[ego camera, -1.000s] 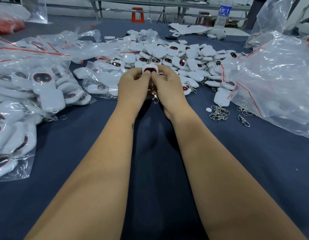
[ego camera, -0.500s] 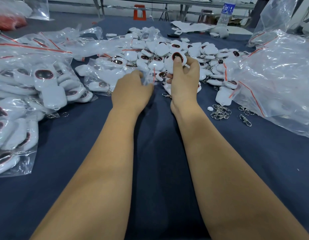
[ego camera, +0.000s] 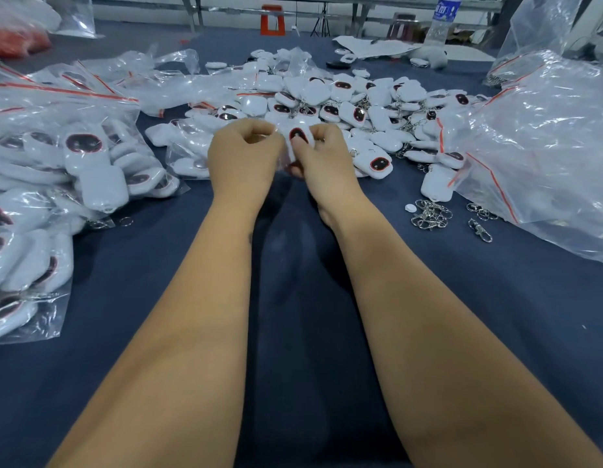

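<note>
Head view: both hands meet above the worktop (ego camera: 293, 315), just in front of a pile of white fobs (ego camera: 360, 106). The right hand (ego camera: 327, 163) pinches one fob (ego camera: 299, 136) between thumb and fingers, dark oval face up. The left hand (ego camera: 242, 157) has its fingers curled on a small bag (ego camera: 285, 158) of clear film touching that fob. Full bags (ego camera: 56, 146) lie left, metal clips (ego camera: 428, 214) right.

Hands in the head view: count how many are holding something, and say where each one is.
2. Left hand, before the pile, pinches a clear bag; right hand, beside it, grips a white keyring case. No other hands show.
</note>
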`<action>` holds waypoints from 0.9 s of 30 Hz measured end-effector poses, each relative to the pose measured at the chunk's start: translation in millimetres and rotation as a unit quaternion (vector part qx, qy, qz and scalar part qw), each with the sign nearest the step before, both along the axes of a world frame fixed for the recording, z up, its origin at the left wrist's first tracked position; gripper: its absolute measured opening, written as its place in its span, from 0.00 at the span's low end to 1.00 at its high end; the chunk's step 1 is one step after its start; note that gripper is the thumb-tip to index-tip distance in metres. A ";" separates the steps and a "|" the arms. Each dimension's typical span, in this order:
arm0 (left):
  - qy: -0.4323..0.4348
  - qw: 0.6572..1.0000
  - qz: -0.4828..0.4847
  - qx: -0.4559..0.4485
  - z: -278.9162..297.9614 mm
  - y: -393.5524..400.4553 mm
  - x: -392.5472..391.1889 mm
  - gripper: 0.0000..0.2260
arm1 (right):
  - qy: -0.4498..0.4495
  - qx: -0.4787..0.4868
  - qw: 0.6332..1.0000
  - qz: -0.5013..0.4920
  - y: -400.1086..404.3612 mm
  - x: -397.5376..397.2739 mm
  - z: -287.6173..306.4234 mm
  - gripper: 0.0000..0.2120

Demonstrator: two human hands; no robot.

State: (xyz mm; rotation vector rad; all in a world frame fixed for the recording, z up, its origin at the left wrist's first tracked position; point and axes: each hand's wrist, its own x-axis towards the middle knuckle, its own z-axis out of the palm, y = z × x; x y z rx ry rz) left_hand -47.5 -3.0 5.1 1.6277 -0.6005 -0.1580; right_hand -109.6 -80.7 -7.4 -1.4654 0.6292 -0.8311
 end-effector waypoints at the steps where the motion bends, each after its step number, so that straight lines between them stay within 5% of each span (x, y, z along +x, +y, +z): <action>1: 0.026 0.999 -0.021 -0.027 1.3 0.2 -1.4 0.06 | 0.009 -0.026 1.000 0.009 -0.1 -0.4 -1.8 0.02; 5: 0.142 0.964 0.069 -0.214 7.7 9.0 11.0 0.15 | 0.031 -0.074 0.996 0.031 2.4 -3.5 0.8 0.05; 10: 0.199 0.895 0.211 -0.339 10.0 22.6 31.1 0.12 | 0.110 -0.029 0.989 0.097 4.3 -1.0 9.7 0.16; 13: 0.221 0.868 0.236 -0.378 10.5 24.4 31.7 0.12 | 0.065 -0.114 0.985 0.112 5.2 -2.6 2.5 0.11; 16: 0.236 0.850 0.252 -0.398 10.5 27.1 33.3 0.11 | -0.011 -0.085 0.991 0.105 0.7 -4.0 2.1 0.16; 19: 0.241 0.839 0.260 -0.413 10.6 28.4 34.3 0.10 | -0.021 -0.061 0.995 0.082 -3.1 -5.0 4.9 0.15; 23: 0.251 0.831 0.259 -0.424 11.4 27.2 33.0 0.09 | 0.008 -0.142 0.990 -0.007 -6.5 -7.9 3.9 0.18; 27: 0.226 0.896 0.209 -0.321 12.4 16.6 27.4 0.08 | 0.024 -0.168 0.984 -0.060 -7.1 -5.5 2.3 0.18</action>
